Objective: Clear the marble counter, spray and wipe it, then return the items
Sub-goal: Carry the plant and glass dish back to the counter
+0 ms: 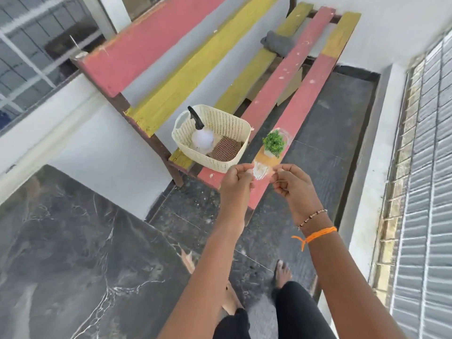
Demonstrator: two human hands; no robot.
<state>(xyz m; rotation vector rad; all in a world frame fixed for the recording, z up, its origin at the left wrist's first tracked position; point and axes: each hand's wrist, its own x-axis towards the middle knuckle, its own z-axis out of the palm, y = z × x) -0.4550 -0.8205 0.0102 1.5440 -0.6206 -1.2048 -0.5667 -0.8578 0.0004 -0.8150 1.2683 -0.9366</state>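
Both of my hands pinch the near fringed end of a small orange mat (267, 162) that lies along a pink plank of the bench (297, 106). My left hand (236, 183) holds its left corner and my right hand (291, 185) its right corner. On the mat stand a small green potted plant (274, 143) and, just behind it, a clear glass (285, 133). The dark marble counter (73, 253) fills the lower left, bare where I see it. A cream basket (232, 165) on the bench holds a white spray bottle (202, 139) with a black trigger and a brown woven square (225, 149).
A grey cloth (277, 42) lies bunched at the far end of the bench. A white wall and window are at the left, and a tiled ledge (420, 167) runs along the right. My feet stand on the dark floor (325, 143) between counter and bench.
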